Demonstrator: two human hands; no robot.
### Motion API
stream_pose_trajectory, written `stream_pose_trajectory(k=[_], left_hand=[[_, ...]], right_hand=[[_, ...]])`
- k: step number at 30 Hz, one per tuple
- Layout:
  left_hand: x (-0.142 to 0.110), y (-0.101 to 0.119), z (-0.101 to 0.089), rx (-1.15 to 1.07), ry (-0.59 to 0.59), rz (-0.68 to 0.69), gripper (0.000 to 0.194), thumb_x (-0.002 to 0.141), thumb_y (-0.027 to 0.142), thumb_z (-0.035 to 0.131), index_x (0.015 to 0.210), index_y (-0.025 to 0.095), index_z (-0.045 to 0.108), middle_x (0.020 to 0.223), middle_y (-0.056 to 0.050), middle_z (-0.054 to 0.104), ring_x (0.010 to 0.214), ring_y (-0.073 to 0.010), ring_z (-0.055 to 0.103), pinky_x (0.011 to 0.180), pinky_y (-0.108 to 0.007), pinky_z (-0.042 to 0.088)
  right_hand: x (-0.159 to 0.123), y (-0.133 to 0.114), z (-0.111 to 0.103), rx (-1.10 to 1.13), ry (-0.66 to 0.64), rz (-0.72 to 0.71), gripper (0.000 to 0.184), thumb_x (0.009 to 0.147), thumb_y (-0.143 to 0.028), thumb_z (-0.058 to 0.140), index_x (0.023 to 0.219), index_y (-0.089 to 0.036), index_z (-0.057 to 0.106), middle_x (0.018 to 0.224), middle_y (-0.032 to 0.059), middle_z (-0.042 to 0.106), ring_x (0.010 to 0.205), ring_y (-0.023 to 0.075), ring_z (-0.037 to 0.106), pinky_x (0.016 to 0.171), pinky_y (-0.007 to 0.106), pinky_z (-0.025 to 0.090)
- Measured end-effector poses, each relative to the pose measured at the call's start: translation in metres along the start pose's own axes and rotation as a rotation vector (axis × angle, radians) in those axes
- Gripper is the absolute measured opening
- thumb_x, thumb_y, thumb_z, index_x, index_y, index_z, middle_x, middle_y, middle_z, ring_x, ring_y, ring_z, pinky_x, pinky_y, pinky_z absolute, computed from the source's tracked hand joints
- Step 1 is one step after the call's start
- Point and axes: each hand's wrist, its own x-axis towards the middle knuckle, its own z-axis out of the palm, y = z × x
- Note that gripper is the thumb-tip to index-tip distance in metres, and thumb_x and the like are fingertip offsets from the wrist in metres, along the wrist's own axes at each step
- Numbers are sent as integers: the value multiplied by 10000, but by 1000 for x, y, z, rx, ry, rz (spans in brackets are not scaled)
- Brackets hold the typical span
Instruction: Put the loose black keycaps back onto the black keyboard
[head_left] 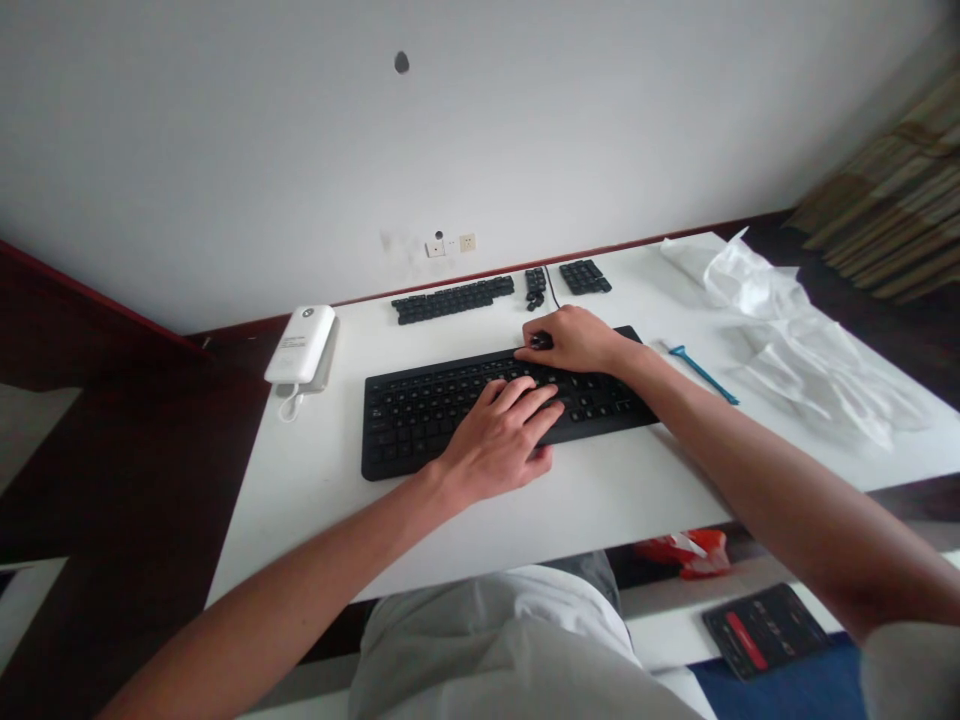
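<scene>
A black keyboard (420, 400) lies at a slight slant on the white table, with small light marks across its key bed. My left hand (502, 440) rests on its middle, fingers spread over the keys and thumb at the front edge. At the keyboard's back edge, my right hand (577, 338) is closed, thumb and forefinger curled together around a small dark spot that I cannot make out. Behind the keyboard sit loose black keycaps in groups: a long block (450, 299), a narrow cluster (535, 287) and a squarer block (585, 277).
A white power bank (301, 345) with a short cable stands at the table's left. To the right lie a blue tool (703, 374) and crumpled clear plastic wrapping (795, 330). The keyboard's cord (553, 287) runs toward the wall. Below the front edge, a phone (765, 630) shows a lit screen.
</scene>
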Motion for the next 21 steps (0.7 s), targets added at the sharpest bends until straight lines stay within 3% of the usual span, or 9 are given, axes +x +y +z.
stream_pose_trajectory(k=[6,10,16,21], left_hand=[[0,1,3,-20,4,-28,546,955,319,600,1477,159,583,1549,-120,572,1343,-308,509,1129,-487,408],[1,2,1,-19,4,-22,508,938,303,612,1425,158,628,1549,-115,572,1397,-321,468,1151,-492,382],[3,3,2,-31,-15,-28,550,947,330,610,1472,169,585,1526,-123,591,1311,-313,533,1141,-514,372],[3,5,2,-17,-3,-31,508,939,303,616,1425,157,622,1521,-121,593,1364,-318,497,1162,-505,362]], right_hand=[[2,-5,2,-56,-57,31,360,953,-574,582,864,-241,688,696,22,618,663,190,497,660,317,241],[0,-4,4,-83,-64,32,373,961,-580,556,874,-239,678,702,29,609,647,186,470,648,320,220],[-5,-6,11,-116,22,55,408,967,-587,518,910,-233,711,719,58,629,669,211,490,660,338,204],[-8,-6,13,-98,83,57,418,957,-601,543,889,-227,718,716,52,636,658,201,487,650,333,216]])
